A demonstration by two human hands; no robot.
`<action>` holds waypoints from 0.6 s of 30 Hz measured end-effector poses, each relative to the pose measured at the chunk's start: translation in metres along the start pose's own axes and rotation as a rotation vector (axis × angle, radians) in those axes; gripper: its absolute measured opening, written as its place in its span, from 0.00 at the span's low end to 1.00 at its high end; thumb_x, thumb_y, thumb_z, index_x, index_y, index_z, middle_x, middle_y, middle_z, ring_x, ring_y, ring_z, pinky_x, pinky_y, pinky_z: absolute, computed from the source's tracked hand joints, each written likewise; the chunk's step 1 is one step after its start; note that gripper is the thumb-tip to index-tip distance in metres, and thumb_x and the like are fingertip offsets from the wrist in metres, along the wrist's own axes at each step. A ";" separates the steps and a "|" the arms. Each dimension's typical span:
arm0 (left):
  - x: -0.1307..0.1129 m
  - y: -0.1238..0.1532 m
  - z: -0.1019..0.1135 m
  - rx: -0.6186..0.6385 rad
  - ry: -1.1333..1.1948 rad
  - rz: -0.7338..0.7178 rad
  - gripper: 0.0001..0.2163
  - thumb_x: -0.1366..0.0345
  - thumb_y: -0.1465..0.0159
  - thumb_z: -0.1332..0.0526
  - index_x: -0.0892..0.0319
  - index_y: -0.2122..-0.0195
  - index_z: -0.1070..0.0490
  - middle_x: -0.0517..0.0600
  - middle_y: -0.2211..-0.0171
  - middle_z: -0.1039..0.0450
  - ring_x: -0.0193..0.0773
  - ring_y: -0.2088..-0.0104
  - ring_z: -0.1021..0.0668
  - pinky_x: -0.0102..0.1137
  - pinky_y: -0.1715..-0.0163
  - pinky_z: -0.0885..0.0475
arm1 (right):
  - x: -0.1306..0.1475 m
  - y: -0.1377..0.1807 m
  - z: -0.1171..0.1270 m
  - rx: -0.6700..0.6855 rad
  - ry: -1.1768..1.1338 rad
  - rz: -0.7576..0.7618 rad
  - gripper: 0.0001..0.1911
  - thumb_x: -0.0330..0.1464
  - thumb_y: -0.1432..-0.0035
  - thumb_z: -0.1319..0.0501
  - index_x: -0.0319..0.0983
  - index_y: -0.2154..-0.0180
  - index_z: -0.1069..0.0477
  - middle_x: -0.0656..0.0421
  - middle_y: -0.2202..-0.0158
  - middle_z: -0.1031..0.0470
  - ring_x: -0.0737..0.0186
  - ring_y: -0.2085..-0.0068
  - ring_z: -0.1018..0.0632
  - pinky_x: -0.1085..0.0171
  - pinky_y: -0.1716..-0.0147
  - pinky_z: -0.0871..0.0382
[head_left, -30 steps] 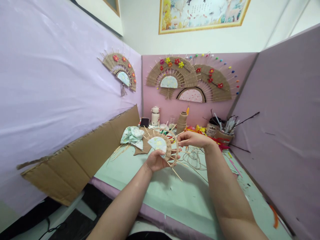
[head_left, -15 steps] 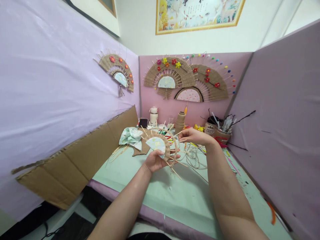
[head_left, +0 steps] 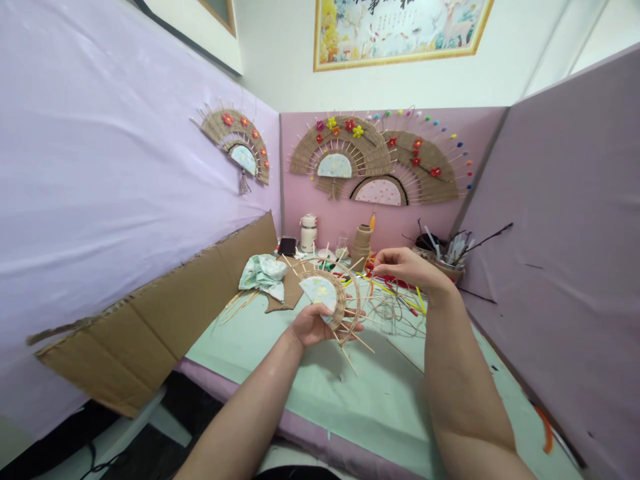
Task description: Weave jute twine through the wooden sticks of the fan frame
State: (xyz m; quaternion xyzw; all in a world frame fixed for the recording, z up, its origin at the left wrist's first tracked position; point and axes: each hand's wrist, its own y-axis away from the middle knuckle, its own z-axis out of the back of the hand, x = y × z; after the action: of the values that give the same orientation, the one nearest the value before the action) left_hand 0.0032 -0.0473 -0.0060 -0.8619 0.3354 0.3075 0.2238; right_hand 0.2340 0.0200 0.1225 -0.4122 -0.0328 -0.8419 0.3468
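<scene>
My left hand (head_left: pixel 315 325) is closed round the lower right of a small half-round fan (head_left: pixel 344 300), its thumb on the pale floral centre and its fingers behind. Thin wooden sticks radiate from the fan, with twine woven between them near the centre and a looser ring of twine further out. To the right and a little above, my right hand (head_left: pixel 400 263) is pinched, apart from the fan. A thin strand of twine seems to run from its fingertips toward the fan's outer ring. Beneath that hand, loose coils of twine (head_left: pixel 393 307) lie on the table.
A twine spool (head_left: pixel 362 247), white bottle (head_left: pixel 309 233) and phone (head_left: pixel 287 246) stand or lie at the back. Crumpled floral cloth (head_left: pixel 263 275) rests left of the fan. A cardboard strip (head_left: pixel 165 313) borders the left; a pot of twigs (head_left: pixel 447 267) stands right.
My right hand has pulled away from the fan, to the right and slightly up. The fan, in my left hand, has shifted slightly right and down.
</scene>
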 end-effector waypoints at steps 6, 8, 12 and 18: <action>-0.001 0.003 0.000 0.066 -0.019 0.039 0.23 0.71 0.48 0.47 0.58 0.49 0.36 0.56 0.55 0.27 0.50 0.56 0.24 0.45 0.56 0.35 | -0.006 -0.007 -0.007 0.095 -0.092 0.033 0.15 0.43 0.52 0.39 0.36 0.75 0.34 0.64 0.78 0.37 0.72 0.78 0.40 0.68 0.78 0.47; -0.001 0.003 0.001 0.067 -0.013 0.046 0.23 0.72 0.48 0.47 0.58 0.49 0.36 0.56 0.57 0.26 0.49 0.58 0.23 0.45 0.57 0.35 | -0.006 -0.009 -0.010 0.115 -0.120 0.041 0.16 0.43 0.53 0.38 0.36 0.75 0.34 0.64 0.78 0.37 0.72 0.77 0.39 0.68 0.77 0.47; 0.000 0.004 0.001 0.081 -0.025 0.074 0.25 0.72 0.49 0.47 0.59 0.48 0.36 0.56 0.59 0.26 0.48 0.61 0.22 0.45 0.58 0.34 | -0.003 -0.013 -0.018 0.161 -0.182 0.052 0.15 0.42 0.53 0.37 0.36 0.73 0.34 0.63 0.77 0.36 0.71 0.76 0.37 0.68 0.76 0.45; 0.000 0.005 0.000 0.090 -0.048 0.082 0.26 0.71 0.51 0.47 0.59 0.48 0.36 0.56 0.59 0.26 0.49 0.60 0.23 0.46 0.58 0.34 | 0.001 -0.014 -0.023 0.190 -0.225 0.040 0.16 0.42 0.53 0.37 0.36 0.72 0.34 0.63 0.77 0.33 0.71 0.75 0.34 0.69 0.76 0.44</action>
State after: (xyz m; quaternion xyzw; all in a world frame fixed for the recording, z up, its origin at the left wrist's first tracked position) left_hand -0.0004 -0.0504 -0.0073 -0.8287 0.3785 0.3217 0.2576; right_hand 0.2095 0.0222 0.1119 -0.4697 -0.1427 -0.7764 0.3953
